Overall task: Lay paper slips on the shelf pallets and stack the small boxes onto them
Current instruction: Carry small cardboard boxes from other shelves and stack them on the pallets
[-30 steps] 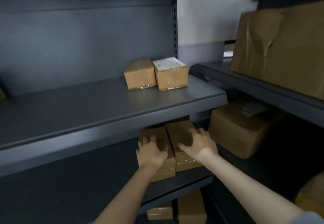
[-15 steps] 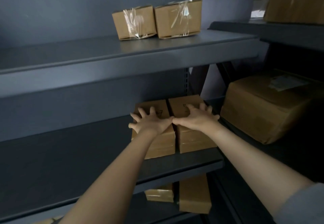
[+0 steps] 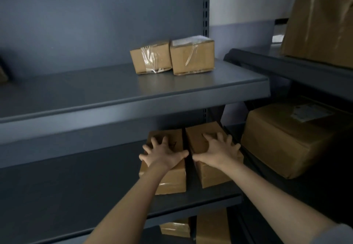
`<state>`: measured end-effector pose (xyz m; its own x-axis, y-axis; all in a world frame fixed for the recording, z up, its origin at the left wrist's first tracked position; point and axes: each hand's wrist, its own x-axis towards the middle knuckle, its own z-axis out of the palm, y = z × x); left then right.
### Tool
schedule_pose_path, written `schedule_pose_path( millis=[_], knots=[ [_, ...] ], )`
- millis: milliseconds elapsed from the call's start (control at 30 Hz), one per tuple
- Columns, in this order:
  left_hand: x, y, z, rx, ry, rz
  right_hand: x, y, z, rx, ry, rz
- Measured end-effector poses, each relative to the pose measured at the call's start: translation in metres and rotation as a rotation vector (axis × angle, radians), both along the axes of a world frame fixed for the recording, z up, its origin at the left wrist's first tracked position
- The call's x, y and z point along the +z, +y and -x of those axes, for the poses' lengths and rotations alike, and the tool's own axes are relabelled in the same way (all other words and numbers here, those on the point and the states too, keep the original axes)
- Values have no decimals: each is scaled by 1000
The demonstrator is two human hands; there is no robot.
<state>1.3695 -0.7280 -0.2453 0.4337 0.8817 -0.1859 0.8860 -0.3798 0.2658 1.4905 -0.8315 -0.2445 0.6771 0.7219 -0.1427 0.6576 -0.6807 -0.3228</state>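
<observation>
Atop two boxes (image 3: 172, 179) (open shelf (image 3: 76, 192) leftward) rest left hand (image 3: 163, 155), right hand (image 3: 217, 153).

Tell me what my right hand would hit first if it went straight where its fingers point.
The way looks free: the right hand lies spread on the right small box, fingers aimed toward the lower shelf's rear. Depth there is unclear.

two brown taped boxes (image 3: 172, 177) side by side, middle shelf (image 3: 95, 196)

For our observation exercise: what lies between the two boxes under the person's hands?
Nothing: a narrow bare gap separates left box and right box, per the head view.
</observation>
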Motion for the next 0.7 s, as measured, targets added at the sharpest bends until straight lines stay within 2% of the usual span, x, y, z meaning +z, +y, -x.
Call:
schedule_pose_path(
  millis=[267, 467, 700],
  knots=[
    [34, -19, 58, 42, 8, -31, 45, -29, 19, 49, -12, 10],
    [72, -48, 113, 99, 56, -10, 87, -54, 67, 143, 16, 4],
    [109, -93, 185, 205, 28, -24, 125, -73, 133, 295, -23, 28]
  ],
)
